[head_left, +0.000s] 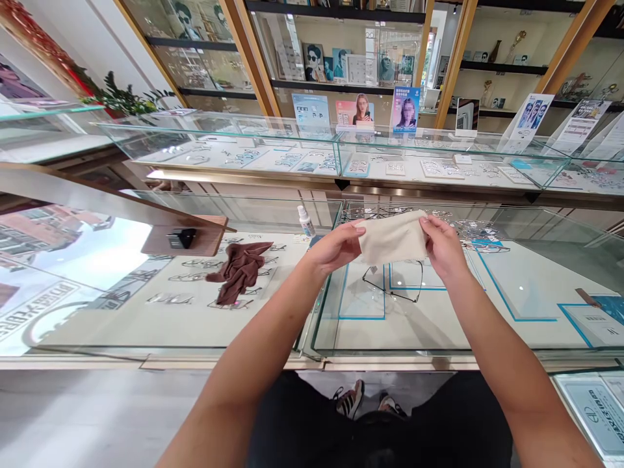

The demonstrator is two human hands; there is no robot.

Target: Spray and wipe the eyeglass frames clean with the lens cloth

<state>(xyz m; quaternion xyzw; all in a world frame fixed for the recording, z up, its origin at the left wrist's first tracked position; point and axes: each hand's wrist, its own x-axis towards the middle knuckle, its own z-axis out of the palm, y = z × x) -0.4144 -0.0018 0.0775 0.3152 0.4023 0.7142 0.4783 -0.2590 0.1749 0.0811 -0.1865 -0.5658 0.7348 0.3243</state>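
Note:
A cream cloth (pixel 394 239) is stretched between my two hands above the glass display counter. My left hand (pixel 337 247) pinches its left edge, thumb on top. At its upper right corner, my right hand (pixel 441 244) grips it between thumb and fingers. Just below the cloth, a pair of thin dark-framed glasses (pixel 400 296) lies on the counter, its upper part hidden by the cloth. Left of my left hand stands a white spray bottle (pixel 306 222). Farther left, a crumpled brown cloth (pixel 240 272) lies on the glass over several glasses.
Many frames (pixel 480 231) are grouped behind my right hand. A wooden stand (pixel 207 235) with a small black object sits at the left. A second glass showcase (pixel 292 170) runs behind, with upright advertising cards (pixel 405 110) on it. The near counter edge (pixel 390 364) crosses below my forearms.

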